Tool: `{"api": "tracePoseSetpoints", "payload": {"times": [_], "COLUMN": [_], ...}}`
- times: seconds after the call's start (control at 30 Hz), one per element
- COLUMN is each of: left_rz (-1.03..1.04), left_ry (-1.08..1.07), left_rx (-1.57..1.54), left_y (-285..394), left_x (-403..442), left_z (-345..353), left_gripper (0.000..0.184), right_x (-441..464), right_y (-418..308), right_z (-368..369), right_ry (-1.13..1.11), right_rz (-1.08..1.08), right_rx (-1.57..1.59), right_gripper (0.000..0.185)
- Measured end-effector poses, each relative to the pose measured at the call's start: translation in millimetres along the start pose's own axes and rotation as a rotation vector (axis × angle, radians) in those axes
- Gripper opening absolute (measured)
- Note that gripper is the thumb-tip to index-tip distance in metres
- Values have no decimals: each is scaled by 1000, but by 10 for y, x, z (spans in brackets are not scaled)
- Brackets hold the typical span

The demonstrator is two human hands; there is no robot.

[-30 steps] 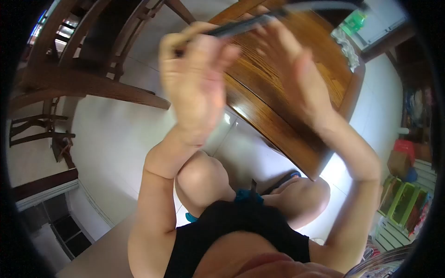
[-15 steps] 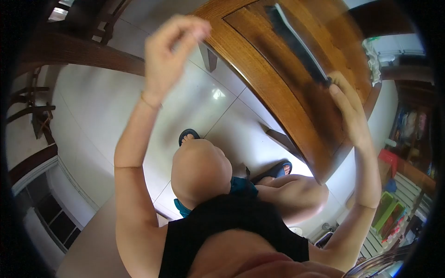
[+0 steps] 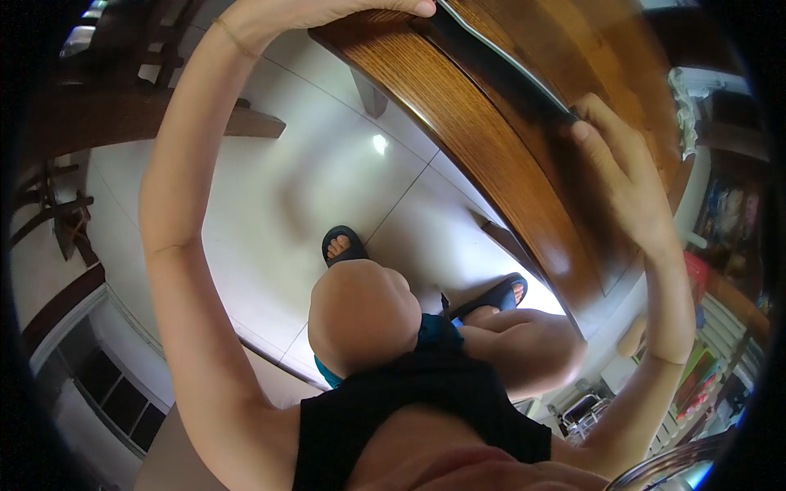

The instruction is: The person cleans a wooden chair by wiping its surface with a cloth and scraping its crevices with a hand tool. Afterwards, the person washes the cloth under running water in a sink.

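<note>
Hands apart, at either end of a dark slab (image 3: 494,59) over the desk (image 3: 454,123) – right hand (image 3: 632,176) clamped on its near end, left hand (image 3: 315,11) at the far one, grip cut off, can't tell. Its long axis slants between them.

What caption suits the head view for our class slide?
Left hand and right hand at opposite ends of a slim dark object, at a wooden table.

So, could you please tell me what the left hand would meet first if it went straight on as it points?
Most likely the dark strip: the left hand points toward its upper end, perhaps touching it. The hand is cut off by the picture's top edge, and depth is unclear.
</note>
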State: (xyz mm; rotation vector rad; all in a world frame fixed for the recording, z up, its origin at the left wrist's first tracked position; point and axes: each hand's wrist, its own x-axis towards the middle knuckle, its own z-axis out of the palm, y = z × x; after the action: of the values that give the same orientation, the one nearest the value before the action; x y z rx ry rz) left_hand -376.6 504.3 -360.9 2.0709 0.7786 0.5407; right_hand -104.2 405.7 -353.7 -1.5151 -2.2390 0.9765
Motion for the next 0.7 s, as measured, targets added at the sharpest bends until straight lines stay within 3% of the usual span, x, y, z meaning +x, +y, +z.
{"api": "tracePoseSetpoints", "payload": {"times": [0.23, 0.37, 0.7], "left_rz": [-115, 30, 119], "left_ry": [-17, 37, 105], "left_rx": [-64, 41, 200], "left_y": [-149, -200, -246], "left_x": [-13, -24, -66], "left_z": [-27, 15, 143], "left_gripper": [11, 10, 9], "right_x": [27, 36, -7], "right_y": [-46, -144, -56], "right_z": [80, 21, 104], "right_ry": [11, -117, -94], "right_rz": [8, 181, 122], "right_rx": [9, 19, 8], "right_gripper": [21, 27, 27]}}
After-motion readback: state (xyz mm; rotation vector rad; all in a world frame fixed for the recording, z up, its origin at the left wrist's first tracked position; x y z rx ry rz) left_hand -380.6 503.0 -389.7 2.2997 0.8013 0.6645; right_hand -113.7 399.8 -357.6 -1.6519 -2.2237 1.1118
